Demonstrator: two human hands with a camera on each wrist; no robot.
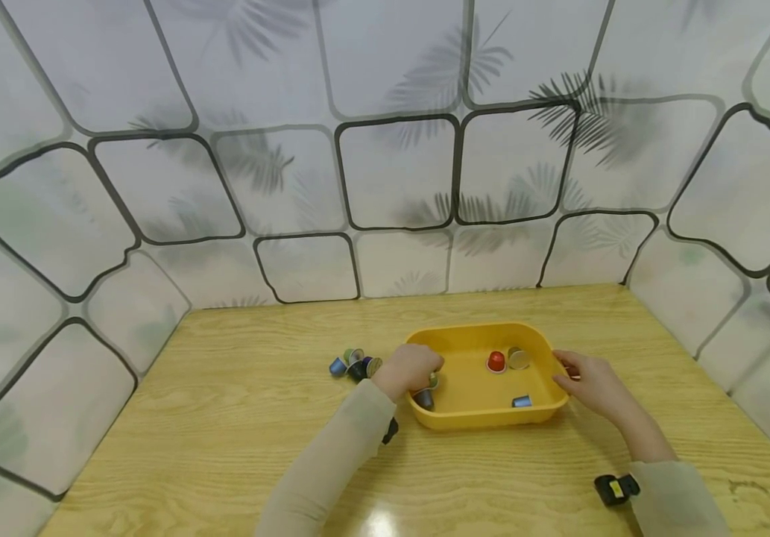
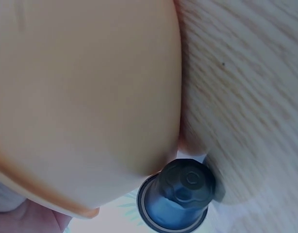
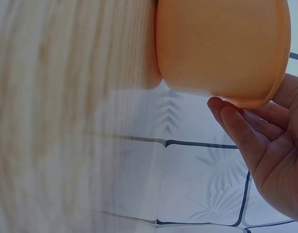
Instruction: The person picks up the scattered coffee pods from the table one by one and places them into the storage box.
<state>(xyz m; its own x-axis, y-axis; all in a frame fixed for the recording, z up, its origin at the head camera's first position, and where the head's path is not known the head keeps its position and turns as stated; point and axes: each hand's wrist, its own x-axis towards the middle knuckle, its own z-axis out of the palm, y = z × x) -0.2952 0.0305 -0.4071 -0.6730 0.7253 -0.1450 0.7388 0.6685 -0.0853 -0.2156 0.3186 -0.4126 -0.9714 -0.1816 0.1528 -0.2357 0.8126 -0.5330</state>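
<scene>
A yellow plastic tray (image 1: 475, 421) stands on the wooden table. My left hand (image 1: 414, 369) reaches over its left rim, fingers bent down inside; whether they pinch a capsule I cannot tell. Just below them in the head view are a greenish coffee capsule (image 1: 433, 381) and a dark grey capsule (image 1: 424, 400). Farther right in the tray lie a red capsule (image 1: 496, 361), a beige capsule (image 1: 519, 359) and a blue capsule (image 1: 522, 401). At the right end my right hand (image 1: 589, 379) grips the rim, its fingers (image 3: 243, 131) along the outside wall.
Left of the tray, several capsules sit in a loose cluster, among them a blue one (image 1: 338, 367) and a dark one (image 2: 185, 187). A patterned fabric wall (image 1: 398, 261) encloses the back and sides of the table (image 1: 223, 418).
</scene>
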